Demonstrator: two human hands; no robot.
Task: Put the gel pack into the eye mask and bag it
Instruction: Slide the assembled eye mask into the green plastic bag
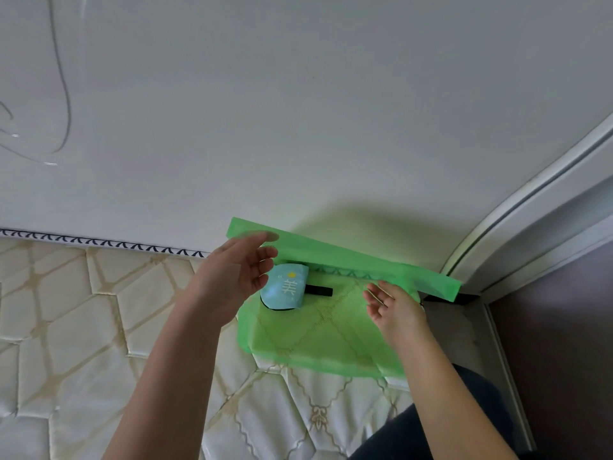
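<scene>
Where quilted mattress [66,327] meets white wall [298,94], green bag [331,333] over mattress corner.

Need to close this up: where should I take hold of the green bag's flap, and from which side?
Pinch the flap along its near edge at both ends, from your side: left hand at the left end, right hand at the right. It is a long, thin band lifted off the green bag; a single central grip would likely let it sag.
</scene>
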